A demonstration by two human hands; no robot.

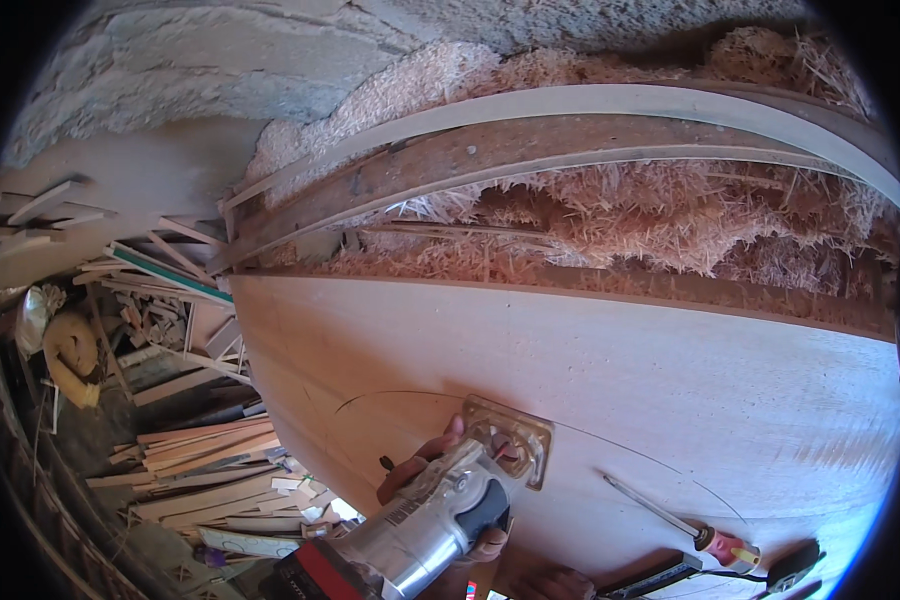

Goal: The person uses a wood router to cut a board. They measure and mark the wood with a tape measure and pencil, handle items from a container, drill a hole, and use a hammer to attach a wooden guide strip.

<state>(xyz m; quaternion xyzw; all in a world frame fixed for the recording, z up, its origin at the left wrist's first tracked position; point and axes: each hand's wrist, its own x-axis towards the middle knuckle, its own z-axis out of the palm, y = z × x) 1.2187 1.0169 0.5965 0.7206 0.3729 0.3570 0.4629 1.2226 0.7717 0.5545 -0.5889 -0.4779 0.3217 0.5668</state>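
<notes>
A trim router (425, 520) with a silver body, a red and black rear end and a square, clear base plate (538, 450) sits on a pale wooden panel (620, 370). My left hand (417, 468) is closed around the router's left side close to the base. A fingertip shows on the router's right side; which hand it belongs to I cannot tell. My right hand (553, 583) is low at the bottom edge, dark and mostly cut off, its fingers unclear. A thin curved dark line runs across the panel on both sides of the base.
A screwdriver (715, 545) with a red and yellow handle lies on the panel at right, near black items (650, 576) and a cord. Wood shavings (650, 215) and a curved wooden strip (570, 100) lie beyond. Offcuts and stacked boards (210, 455) cover the floor at left.
</notes>
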